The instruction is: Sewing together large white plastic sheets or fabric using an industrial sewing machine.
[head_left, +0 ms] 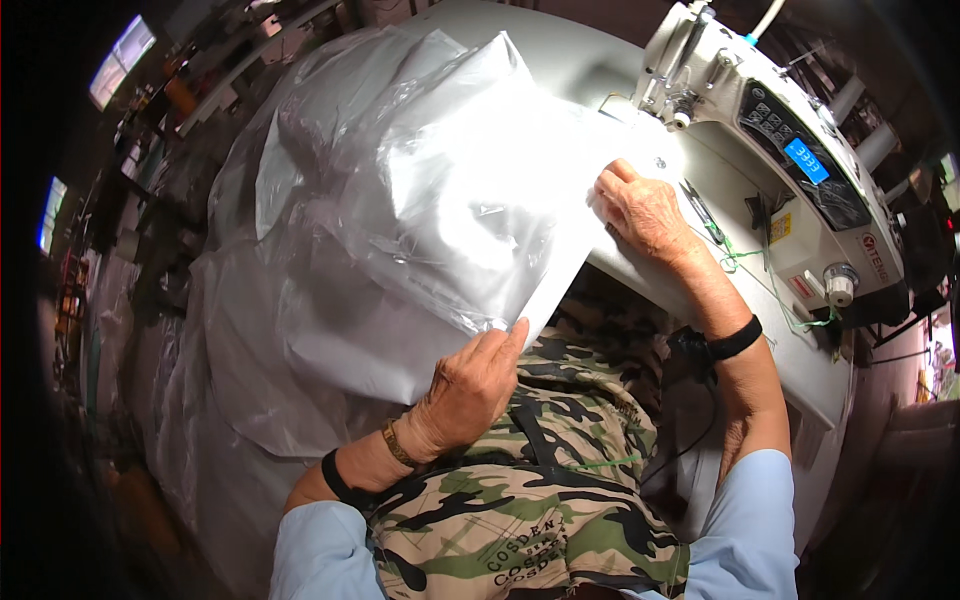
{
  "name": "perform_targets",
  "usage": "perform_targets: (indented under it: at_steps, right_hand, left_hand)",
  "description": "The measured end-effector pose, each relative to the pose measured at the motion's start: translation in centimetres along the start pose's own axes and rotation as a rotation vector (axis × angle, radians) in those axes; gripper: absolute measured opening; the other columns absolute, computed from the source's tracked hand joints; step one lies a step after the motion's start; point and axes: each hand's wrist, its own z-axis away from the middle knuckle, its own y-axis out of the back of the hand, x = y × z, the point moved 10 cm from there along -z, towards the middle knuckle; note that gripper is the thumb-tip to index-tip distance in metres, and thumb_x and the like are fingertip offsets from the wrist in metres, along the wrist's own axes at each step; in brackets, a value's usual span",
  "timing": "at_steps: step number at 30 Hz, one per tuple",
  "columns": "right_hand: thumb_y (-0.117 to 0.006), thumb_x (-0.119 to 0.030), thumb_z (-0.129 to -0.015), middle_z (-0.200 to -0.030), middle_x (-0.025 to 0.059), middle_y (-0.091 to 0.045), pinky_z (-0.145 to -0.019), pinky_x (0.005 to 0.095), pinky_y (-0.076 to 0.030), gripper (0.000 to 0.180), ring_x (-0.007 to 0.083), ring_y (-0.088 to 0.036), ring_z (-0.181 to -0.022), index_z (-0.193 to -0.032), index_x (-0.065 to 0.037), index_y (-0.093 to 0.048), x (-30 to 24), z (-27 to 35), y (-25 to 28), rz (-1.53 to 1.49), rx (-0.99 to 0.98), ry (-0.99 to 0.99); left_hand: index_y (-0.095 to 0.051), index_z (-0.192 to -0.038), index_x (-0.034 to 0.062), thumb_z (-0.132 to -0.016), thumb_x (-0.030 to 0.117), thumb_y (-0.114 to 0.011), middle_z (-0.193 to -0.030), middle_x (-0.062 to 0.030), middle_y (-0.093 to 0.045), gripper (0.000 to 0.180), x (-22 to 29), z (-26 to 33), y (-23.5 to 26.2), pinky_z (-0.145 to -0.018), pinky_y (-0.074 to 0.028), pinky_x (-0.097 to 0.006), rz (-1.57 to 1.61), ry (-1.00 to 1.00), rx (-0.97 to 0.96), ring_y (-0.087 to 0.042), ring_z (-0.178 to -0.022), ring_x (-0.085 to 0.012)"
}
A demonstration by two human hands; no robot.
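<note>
A large sheet of thin, shiny white plastic-like fabric (330,270) spreads in loose folds over the sewing table and hangs down on my left. Its near edge runs as a straight, narrow strip between my hands. My left hand (470,385) pinches that edge over my lap, index finger along it. Close to the sewing machine (770,140), my right hand (645,210) has its fingers curled down on the edge's far end. Bright lamp glare washes out the fabric around the needle area, so the stitching spot cannot be made out.
Thread snips (703,212) with green thread lie on the table (800,370) right of my right hand. The machine's body, with a lit blue display (806,160), stands at the far right. A camouflage apron (530,500) covers my lap. Dim workshop clutter lies beyond.
</note>
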Motion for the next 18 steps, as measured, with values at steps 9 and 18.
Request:
perform_targets:
  at_steps: [9, 18]
  right_hand:
    - [-0.065, -0.029, -0.085, -0.108, 0.0170, -0.064, -0.090, 0.0464, -0.042, 0.029, 0.0339, -0.056, -0.104, -0.099, -0.003, -0.065, 3.9, 0.5, 1.4, 0.093, 0.294, -0.285]
    - [-0.062, -0.037, -0.089, -0.115, 0.0181, -0.064, -0.097, 0.0466, -0.039, 0.039, 0.0326, -0.055, -0.116, -0.111, -0.004, -0.065, 5.5, 1.1, -0.3, 0.043, 0.139, -0.444]
  left_hand:
    - [-0.059, -0.109, -0.0040, -0.077, -0.002, -0.065, -0.080, -0.0154, -0.052, 0.033, -1.5, -1.0, -2.8, -0.064, -0.047, -0.041, 0.025, -0.029, -0.041, -0.057, -0.074, -0.0327]
    - [-0.059, -0.101, 0.0017, -0.075, -0.002, -0.066, -0.079, -0.0143, -0.056, 0.027, -2.2, -1.7, -4.5, -0.062, -0.048, -0.041, 0.024, -0.085, -0.117, -0.060, -0.072, -0.0333]
